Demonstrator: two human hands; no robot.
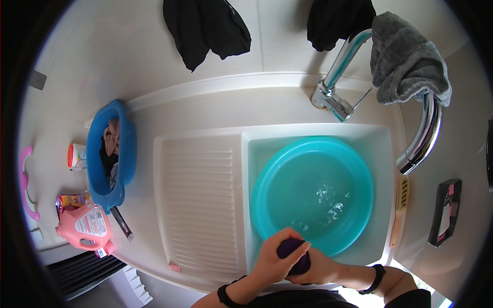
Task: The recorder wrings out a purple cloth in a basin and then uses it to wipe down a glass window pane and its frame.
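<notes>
Both hands are closed round a dark purple bundle [302, 265], which looks like balled-up cloth, at the near edge of the sink. My left hand [271, 260] grips it from the left, its thumb across the bundle. From the right, my right hand [319, 268] wraps its lower side, with some fingers hidden. Just beyond them, a round turquoise basin [260, 190] holds water with a few bubbles. It stands in the white sink [382, 149], and my hands overlap its near rim.
Left of the basin is a ribbed washboard [200, 205] with a pink soap piece [175, 268]. Farther left stand a blue tub [131, 138] of clothes and a pink detergent jug [84, 226]. A chrome faucet [328, 92] draped with grey cloth [408, 61] and a brush [399, 210] are right.
</notes>
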